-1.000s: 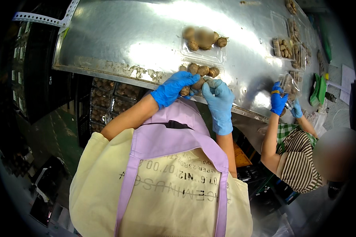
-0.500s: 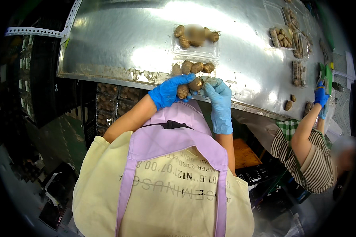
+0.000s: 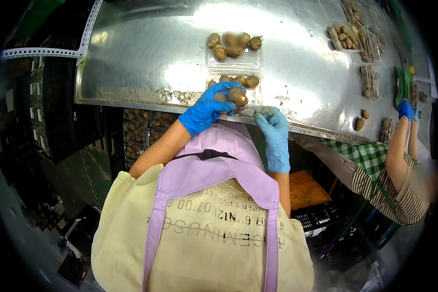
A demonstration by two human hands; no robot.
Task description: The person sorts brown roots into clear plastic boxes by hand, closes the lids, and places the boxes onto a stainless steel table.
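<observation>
My left hand [image 3: 205,111], in a blue glove, is closed around brown taro roots [image 3: 238,97] above the table's near edge. A pale cut spot shows on the taro. To its right, my right hand [image 3: 274,131] in a light blue glove has its fingers drawn together. Whether anything is pinched in its stained fingertips is hidden. Just beyond my left hand lies a clear plastic tray [image 3: 259,91] with several taro roots [image 3: 251,82], partly covered by that hand. A second clear tray [image 3: 256,62], also holding several taro roots [image 3: 219,52], lies farther back.
The metal table [image 3: 146,58] spans the far side. Filled clear packs [image 3: 370,82] stand at its right, near two loose taro roots [image 3: 359,124]. Beside them a co-worker's blue-gloved hand [image 3: 404,109] works. Stacked packs [image 3: 135,131] sit below the table's edge.
My right hand has drawn away from the taro, down and to the right. My left hand has lifted the taro slightly toward the near tray. The co-worker has shifted right.
</observation>
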